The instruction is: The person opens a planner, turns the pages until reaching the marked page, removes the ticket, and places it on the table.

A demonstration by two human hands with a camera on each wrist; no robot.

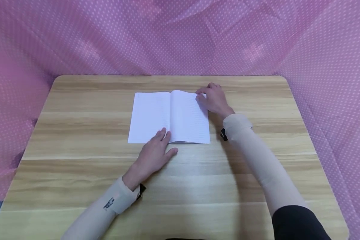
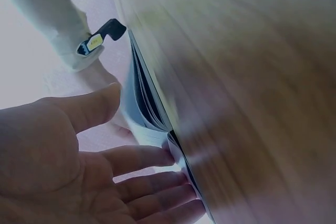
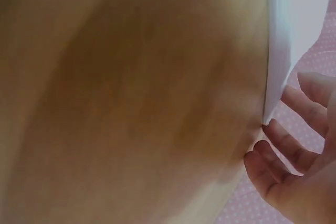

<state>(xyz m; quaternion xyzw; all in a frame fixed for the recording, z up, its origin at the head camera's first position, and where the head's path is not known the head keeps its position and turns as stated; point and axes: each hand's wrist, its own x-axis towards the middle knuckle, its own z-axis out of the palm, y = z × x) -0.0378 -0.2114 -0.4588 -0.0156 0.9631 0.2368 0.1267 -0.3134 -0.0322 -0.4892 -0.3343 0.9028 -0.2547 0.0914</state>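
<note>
An open notebook point(image 1: 151, 116) with white ruled pages lies on the wooden table, its spine running away from me. My left hand point(image 1: 153, 153) rests at its near edge by the spine, fingers extended over the left page and thumb spread. In the left wrist view, the left fingertips point(image 2: 168, 198) touch the page, and the right-hand leaves point(image 2: 144, 98) bow up near the spine. At the far right corner is my right hand point(image 1: 214, 100), its fingers loosely bent. The right wrist view shows fingers point(image 3: 286, 137) touching the notebook's corner point(image 3: 275, 98), with the thumb apart from them.
The light wooden table point(image 1: 78, 133) has rounded far corners. Pink dotted cloth point(image 1: 180, 40) hangs behind it and along both sides. Dark straps point(image 1: 224, 134) sit at the wrists over pale sleeves.
</note>
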